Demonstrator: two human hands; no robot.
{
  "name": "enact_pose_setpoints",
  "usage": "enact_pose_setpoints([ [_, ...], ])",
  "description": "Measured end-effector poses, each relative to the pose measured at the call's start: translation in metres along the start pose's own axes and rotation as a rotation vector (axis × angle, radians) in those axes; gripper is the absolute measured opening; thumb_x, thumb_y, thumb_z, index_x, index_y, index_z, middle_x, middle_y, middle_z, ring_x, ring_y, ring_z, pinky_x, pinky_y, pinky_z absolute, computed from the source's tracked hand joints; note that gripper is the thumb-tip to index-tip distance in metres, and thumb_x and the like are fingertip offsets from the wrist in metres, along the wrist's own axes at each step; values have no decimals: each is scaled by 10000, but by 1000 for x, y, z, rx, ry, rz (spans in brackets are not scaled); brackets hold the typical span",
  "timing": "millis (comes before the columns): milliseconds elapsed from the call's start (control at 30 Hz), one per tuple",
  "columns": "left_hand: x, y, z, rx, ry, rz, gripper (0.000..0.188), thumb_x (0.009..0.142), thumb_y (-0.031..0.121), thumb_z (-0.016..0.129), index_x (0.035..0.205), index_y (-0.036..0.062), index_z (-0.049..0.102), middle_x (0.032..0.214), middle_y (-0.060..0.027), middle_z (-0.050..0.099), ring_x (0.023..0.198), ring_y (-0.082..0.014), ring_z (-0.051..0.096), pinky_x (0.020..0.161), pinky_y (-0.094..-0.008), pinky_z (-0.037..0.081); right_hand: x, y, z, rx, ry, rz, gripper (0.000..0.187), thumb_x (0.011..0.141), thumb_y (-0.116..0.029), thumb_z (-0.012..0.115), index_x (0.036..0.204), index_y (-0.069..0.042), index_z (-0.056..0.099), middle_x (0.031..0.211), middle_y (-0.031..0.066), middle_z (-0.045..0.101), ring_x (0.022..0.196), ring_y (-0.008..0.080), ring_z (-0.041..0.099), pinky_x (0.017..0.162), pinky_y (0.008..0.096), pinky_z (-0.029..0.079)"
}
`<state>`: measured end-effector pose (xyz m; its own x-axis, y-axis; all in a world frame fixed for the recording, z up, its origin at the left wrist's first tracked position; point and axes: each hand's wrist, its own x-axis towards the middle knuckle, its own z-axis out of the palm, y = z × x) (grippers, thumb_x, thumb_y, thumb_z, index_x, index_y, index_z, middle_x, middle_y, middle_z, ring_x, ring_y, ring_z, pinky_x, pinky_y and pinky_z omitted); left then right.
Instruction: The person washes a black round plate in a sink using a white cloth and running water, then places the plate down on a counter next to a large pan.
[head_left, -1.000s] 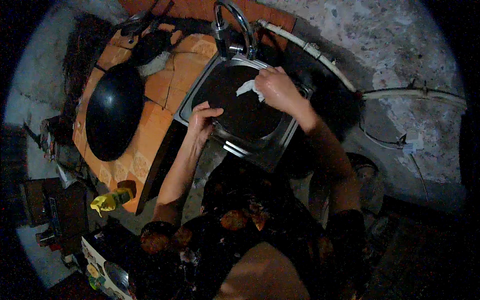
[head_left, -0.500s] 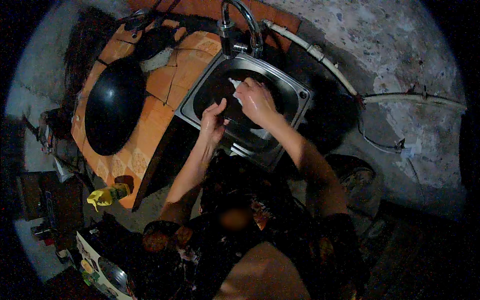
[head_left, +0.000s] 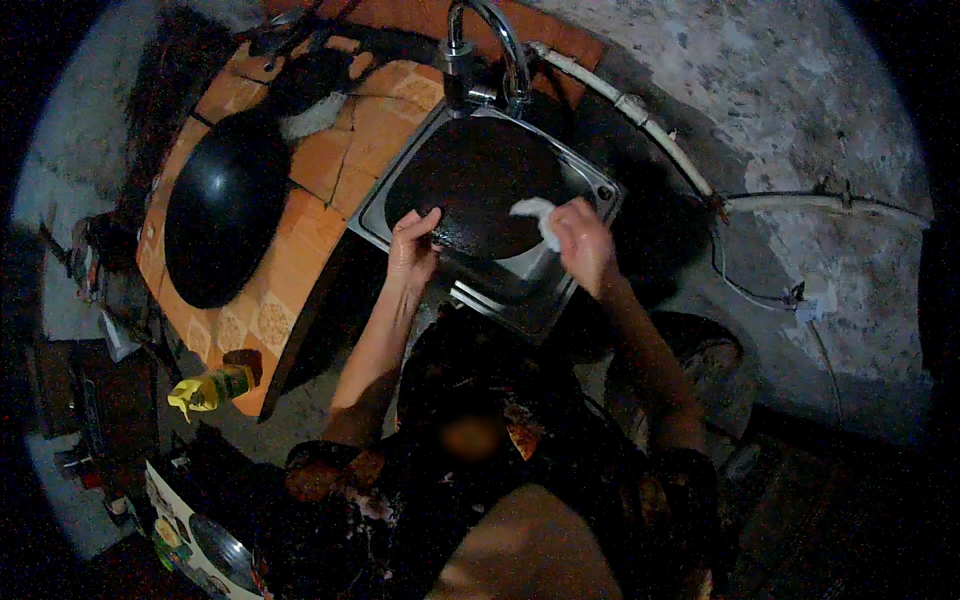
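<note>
A large dark, round pan [head_left: 480,180] lies tilted in the steel sink [head_left: 515,292], its surface wet near the lower edge. At its lower left rim my left hand [head_left: 414,248] is closed, thumb on top and the fingers underneath. My right hand [head_left: 588,248] is held off the pan's right side, pinching a crumpled white cloth [head_left: 533,208]. One end of the cloth hangs toward the pan. Whether it is a cloth or a thin soft pad is hard to make out. Above the sink arches a chrome faucet [head_left: 515,65].
Left of the sink is an orange tiled counter [head_left: 310,225] bearing a black oval lid or wok [head_left: 225,210]. A yellow bottle [head_left: 213,388] lies at the counter's near corner. A pale pipe [head_left: 635,110] runs along the wall at right.
My right hand has moved right and slightly nearer with the white cloth, from over the pan to its right side. My left hand has shifted a little left, staying at the rim.
</note>
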<state>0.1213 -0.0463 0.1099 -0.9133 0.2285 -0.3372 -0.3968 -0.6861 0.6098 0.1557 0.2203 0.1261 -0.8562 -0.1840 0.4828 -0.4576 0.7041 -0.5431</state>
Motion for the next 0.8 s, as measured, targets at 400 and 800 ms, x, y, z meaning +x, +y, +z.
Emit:
enact_pose_setpoints([
  [400,6,1,-20,-32,-59,-44,254,825,86,585,1072,29,582,1013,-71,628,879,-203,595,782,-359,474,0,20,-6,1346,114,923,365,909,-332,514,1125,-37,516,988,51,565,819,179,508,708,321,434],
  [800,114,-63,-32,394,45,-227,155,855,72,534,810,-75,547,648,-134,593,552,-210,606,485,-279,515,63,25,17,1157,-13,586,153,840,-101,569,931,21,586,907,74,601,797,177,594,677,333,495],
])
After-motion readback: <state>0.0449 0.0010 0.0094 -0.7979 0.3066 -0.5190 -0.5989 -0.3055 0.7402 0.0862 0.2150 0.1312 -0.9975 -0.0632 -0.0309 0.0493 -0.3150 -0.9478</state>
